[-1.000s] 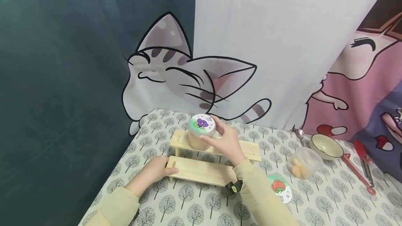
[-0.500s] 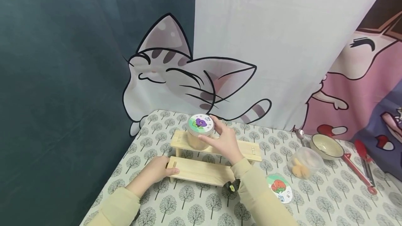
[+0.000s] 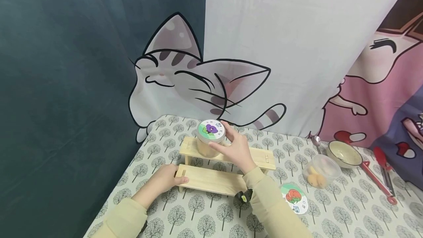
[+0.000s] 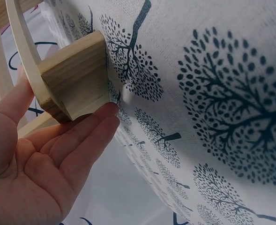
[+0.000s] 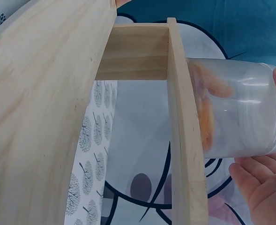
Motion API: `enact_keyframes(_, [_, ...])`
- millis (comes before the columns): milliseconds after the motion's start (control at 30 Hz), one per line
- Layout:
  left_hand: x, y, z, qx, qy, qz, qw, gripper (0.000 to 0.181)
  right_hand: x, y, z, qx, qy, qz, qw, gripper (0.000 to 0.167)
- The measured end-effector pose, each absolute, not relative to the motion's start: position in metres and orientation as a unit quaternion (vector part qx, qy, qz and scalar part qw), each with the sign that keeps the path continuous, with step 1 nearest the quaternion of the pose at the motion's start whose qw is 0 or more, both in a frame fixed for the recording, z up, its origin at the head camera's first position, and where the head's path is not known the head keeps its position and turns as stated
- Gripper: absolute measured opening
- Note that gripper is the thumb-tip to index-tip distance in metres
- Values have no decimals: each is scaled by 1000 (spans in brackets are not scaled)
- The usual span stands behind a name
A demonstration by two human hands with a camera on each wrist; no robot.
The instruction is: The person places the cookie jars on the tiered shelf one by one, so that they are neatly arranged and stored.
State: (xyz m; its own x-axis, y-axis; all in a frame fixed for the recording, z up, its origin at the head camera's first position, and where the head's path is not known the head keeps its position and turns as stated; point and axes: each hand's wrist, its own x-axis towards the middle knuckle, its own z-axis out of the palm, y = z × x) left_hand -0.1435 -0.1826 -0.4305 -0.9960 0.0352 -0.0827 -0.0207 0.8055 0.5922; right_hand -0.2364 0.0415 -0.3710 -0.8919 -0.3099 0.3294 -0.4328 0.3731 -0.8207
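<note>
A two-step wooden rack [image 3: 211,181] stands on the patterned cloth. On its upper step, toward the left end, rests a clear jar [image 3: 207,149] whose lid shows a purple flower picture. My right hand [image 3: 236,150] grips the jar near its lid, thumb in front and fingers behind. In the right wrist view the jar [image 5: 236,110] holds orange-brown pieces and its base meets the step. My left hand [image 3: 166,179] pinches the left end of the lower step, thumb on top; the left wrist view shows its fingers [image 4: 88,136] beneath that wooden end [image 4: 74,77].
To the right lie a round lid with a strawberry picture [image 3: 294,198], a clear tub with yellow-orange pieces [image 3: 322,172], a cream bowl [image 3: 344,154], a spoon [image 3: 316,141] and red-handled utensils [image 3: 380,179]. A cat-print curtain [image 3: 185,83] hangs behind the table.
The right hand and the jar have shifted slightly left along the upper step since a second ago. The left hand stays on the rack's lower step.
</note>
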Motion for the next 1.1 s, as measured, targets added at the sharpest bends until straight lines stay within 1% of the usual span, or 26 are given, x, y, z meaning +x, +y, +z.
enact_keyframes(600, [-143,-182,-430,6,948,315,42,25,-236,43,-374,226,-831,503,71,90])
enact_keyframes(1100, [-142,-182,-428,3,948,316,42,25,-231,56,-374,205,-823,529,28,99])
